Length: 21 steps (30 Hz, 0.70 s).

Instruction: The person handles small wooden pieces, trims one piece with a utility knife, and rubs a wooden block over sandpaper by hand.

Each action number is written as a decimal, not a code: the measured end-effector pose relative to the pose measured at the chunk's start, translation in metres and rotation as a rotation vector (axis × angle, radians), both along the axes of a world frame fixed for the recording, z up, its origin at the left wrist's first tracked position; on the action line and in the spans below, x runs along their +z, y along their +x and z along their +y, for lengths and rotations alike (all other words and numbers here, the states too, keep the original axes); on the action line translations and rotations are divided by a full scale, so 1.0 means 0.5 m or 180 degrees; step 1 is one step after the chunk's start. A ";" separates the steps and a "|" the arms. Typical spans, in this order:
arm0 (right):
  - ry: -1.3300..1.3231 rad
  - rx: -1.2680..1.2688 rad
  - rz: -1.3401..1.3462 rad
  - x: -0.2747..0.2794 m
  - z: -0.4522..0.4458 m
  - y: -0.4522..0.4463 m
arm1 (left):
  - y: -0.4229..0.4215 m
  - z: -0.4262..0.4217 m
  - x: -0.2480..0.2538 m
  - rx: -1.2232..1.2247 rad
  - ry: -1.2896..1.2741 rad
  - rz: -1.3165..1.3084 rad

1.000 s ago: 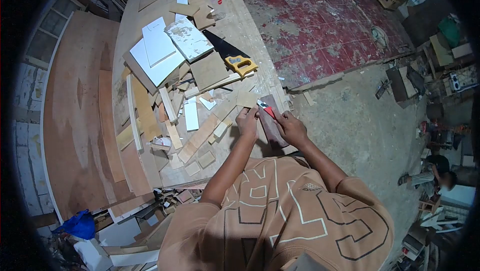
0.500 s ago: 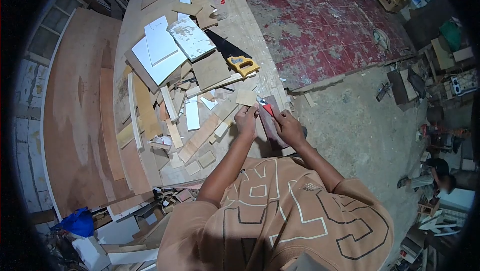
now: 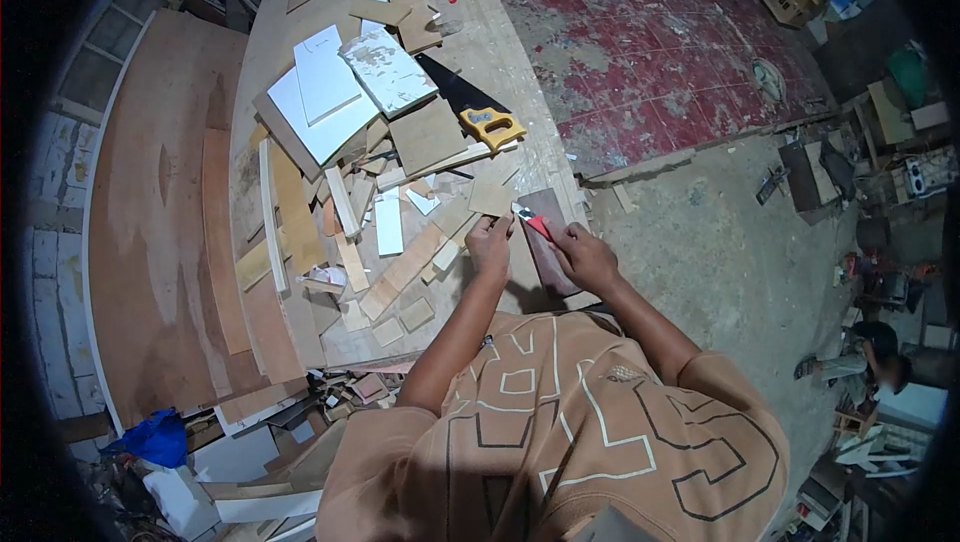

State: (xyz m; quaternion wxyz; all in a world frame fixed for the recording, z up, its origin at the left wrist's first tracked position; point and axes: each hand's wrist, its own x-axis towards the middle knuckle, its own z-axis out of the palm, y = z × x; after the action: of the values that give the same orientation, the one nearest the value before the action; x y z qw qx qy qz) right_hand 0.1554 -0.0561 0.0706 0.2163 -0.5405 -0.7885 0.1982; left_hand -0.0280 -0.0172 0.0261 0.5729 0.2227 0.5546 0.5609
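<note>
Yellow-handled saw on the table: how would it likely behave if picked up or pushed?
The saw has a broad, thin-looking blade, so it might flex slightly when lifted. Its chunky handle suggests weight toward that end. Lying flat, it would probably slide rather than roll.

red tool [image 3: 537, 225] part-hidden by right hand [image 3: 588, 258], shirt [image 3: 560, 422] cropped below

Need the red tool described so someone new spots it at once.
Find the big wooden table and follow its right edge to the worker's end, where a dark board lies. Over that board, the right hand grips the red tool, its silvery tip near the left hand. Bright red sets it apart from the yellow-handled saw farther up the table.
</note>
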 end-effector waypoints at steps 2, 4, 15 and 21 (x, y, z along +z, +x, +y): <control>-0.0079 -0.0030 0.0071 -0.010 -0.001 -0.008 | 0.001 0.002 0.001 -0.0002 -0.0003 0.0006; -0.0060 -0.0079 0.0071 -0.013 0.000 -0.015 | 0.006 0.005 0.007 0.0063 0.0057 -0.0158; 0.0018 -0.0203 0.0189 -0.009 0.000 -0.015 | 0.005 0.000 -0.002 0.0105 0.0125 -0.0258; -0.0083 -0.0285 0.0222 -0.004 -0.004 -0.018 | 0.009 -0.002 0.011 0.0158 0.0145 -0.0467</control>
State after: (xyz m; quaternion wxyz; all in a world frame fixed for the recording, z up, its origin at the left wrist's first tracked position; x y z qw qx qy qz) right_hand 0.1461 -0.0581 0.0688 0.2453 -0.5708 -0.7529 0.2173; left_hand -0.0234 -0.0183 0.0317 0.5926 0.1802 0.5036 0.6022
